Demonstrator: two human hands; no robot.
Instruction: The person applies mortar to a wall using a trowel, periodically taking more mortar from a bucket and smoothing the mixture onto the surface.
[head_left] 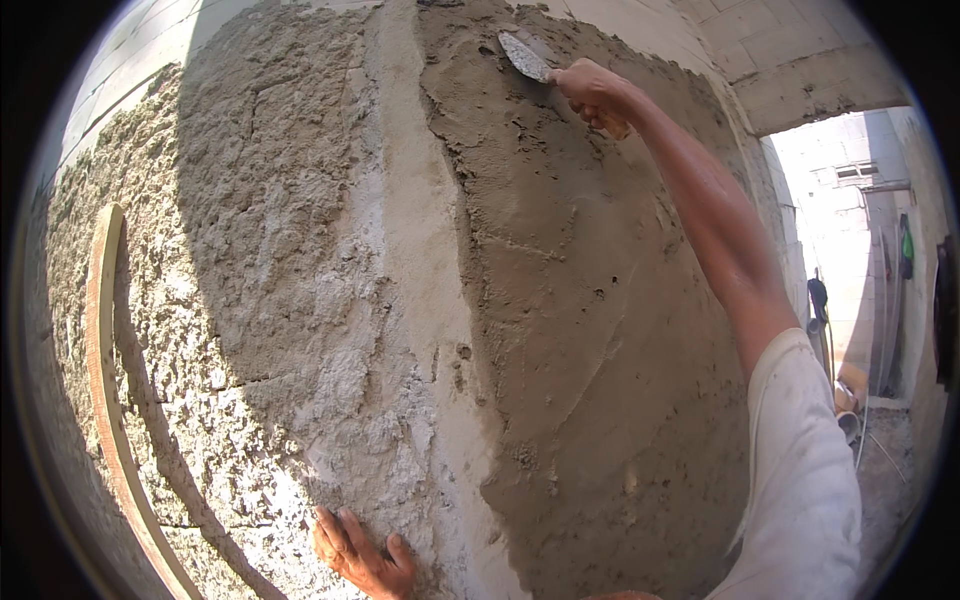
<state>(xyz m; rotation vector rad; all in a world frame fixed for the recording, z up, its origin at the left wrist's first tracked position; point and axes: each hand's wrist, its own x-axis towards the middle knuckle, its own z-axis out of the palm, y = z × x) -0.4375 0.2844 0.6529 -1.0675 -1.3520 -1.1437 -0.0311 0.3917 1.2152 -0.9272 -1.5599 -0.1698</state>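
Raised high up the wall, my right hand [596,92] is wrapped round the wooden handle of a trowel [524,58]. The trowel's grey, mortar-smeared blade lies at the upper part of a broad patch of wet brown mortar [610,330]; whether it presses on the surface I cannot tell. Low down, my left hand [363,558] rests against the rough, whitish part of the wall [370,430], fingers spread and holding nothing. Between the rough wall and the wet mortar runs a smoother, pale vertical strip of plaster [415,200].
A long wooden batten [105,350] leans on the sunlit rough wall at the left. On the right, a doorway [835,230] opens onto a bright block-walled space, where long-handled things and a green item [906,248] stand or hang.
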